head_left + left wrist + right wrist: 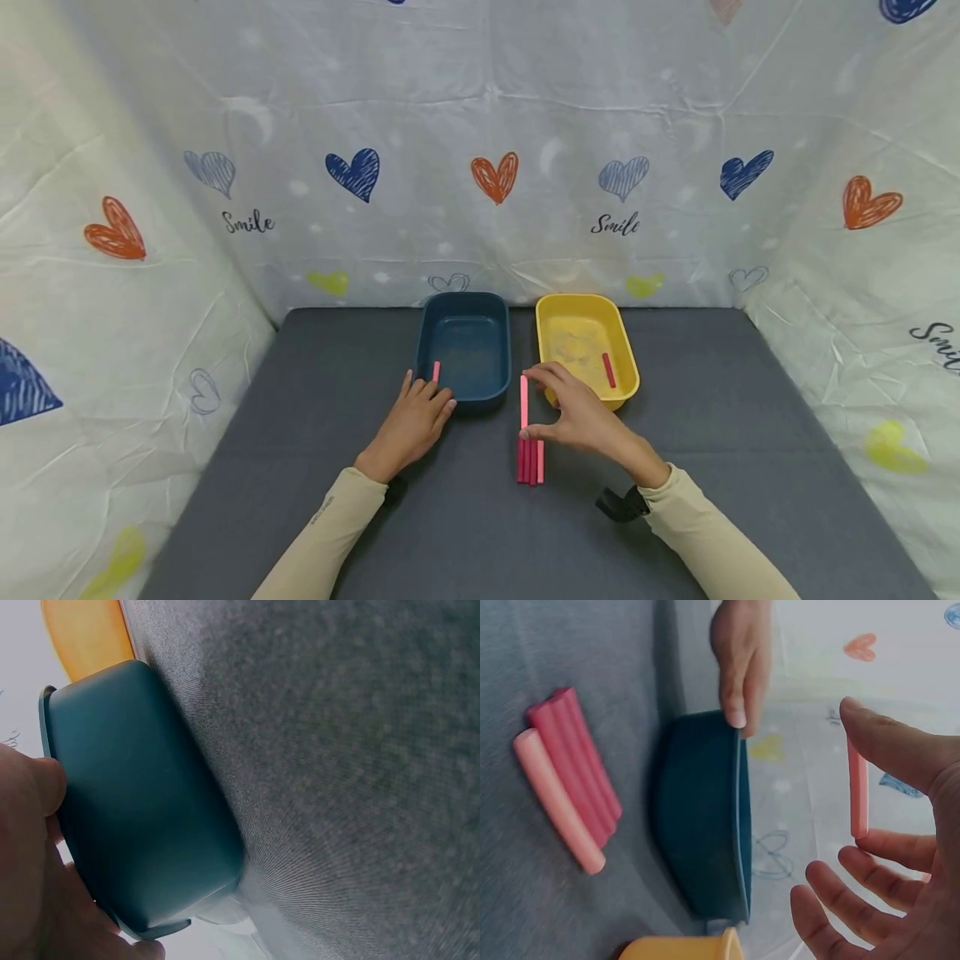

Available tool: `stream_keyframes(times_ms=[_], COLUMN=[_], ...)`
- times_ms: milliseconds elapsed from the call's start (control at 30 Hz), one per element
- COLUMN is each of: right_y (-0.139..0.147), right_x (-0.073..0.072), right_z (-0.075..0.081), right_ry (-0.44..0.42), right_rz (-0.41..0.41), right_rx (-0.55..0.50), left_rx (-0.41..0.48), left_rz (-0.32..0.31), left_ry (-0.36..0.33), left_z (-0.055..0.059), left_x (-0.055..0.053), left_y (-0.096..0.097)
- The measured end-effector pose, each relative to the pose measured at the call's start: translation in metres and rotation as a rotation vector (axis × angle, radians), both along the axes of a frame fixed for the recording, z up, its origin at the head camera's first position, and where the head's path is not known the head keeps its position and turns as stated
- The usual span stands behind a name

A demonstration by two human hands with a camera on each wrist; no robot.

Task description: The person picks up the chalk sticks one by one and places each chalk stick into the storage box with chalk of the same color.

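Observation:
My left hand (412, 421) grips the rim of the blue bin (476, 354) at its near left corner, thumb outside the wall in the left wrist view. A light pink stick (436, 371) shows inside that bin, just beyond these fingers. My right hand (588, 421) pinches another light pink stick (859, 795) by its two ends, between thumb and index finger, the other fingers spread. Below it on the table lie dark pink sticks (574, 761) side by side, with a light pink stick (559, 799) alongside.
A yellow bin (551, 321) stands right of the blue one, with a dark red stick (608, 370) inside. Both bins stand near the back edge of the grey table (352, 350). A printed cloth (420, 225) hangs behind and at both sides.

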State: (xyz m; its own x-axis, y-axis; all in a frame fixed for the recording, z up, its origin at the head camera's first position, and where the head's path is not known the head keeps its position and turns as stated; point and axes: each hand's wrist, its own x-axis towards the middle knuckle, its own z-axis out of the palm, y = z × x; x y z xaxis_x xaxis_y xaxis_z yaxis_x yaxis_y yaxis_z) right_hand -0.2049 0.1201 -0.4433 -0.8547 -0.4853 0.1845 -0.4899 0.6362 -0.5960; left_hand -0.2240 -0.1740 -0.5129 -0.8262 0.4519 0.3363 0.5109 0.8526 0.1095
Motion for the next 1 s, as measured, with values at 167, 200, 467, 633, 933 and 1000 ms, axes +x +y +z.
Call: stream_keyframes(times_ms=[167,200,467,633,933,1000], right_y=[-0.01,-0.013,-0.03,-0.04,-0.058,-0.062], right_x=[-0.011,-0.013,-0.03,-0.043,-0.066,-0.07], right_z=[0.005,0.007,0.013,0.014,0.016,0.015], right_ry=[-0.018,-0.028,-0.051,-0.058,-0.056,-0.056], right_rz=[0.014,0.017,0.008,0.012,-0.014,-0.019], right_rx=[-0.038,-0.051,-0.08,-0.116,-0.074,-0.059], left_rx=[0.006,0.002,-0.032,-0.019,-0.009,-0.011], left_rz=[0.002,0.003,0.026,0.038,0.02,0.019], left_ry=[0.006,0.01,-0.013,-0.026,-0.035,-0.034], left_z=[0.0,0.0,-0.003,-0.003,-0.003,-0.003], left_x=[-0.003,-0.003,-0.002,-0.002,-0.002,-0.002], left_y=[0.0,0.0,0.0,0.0,0.0,0.0])
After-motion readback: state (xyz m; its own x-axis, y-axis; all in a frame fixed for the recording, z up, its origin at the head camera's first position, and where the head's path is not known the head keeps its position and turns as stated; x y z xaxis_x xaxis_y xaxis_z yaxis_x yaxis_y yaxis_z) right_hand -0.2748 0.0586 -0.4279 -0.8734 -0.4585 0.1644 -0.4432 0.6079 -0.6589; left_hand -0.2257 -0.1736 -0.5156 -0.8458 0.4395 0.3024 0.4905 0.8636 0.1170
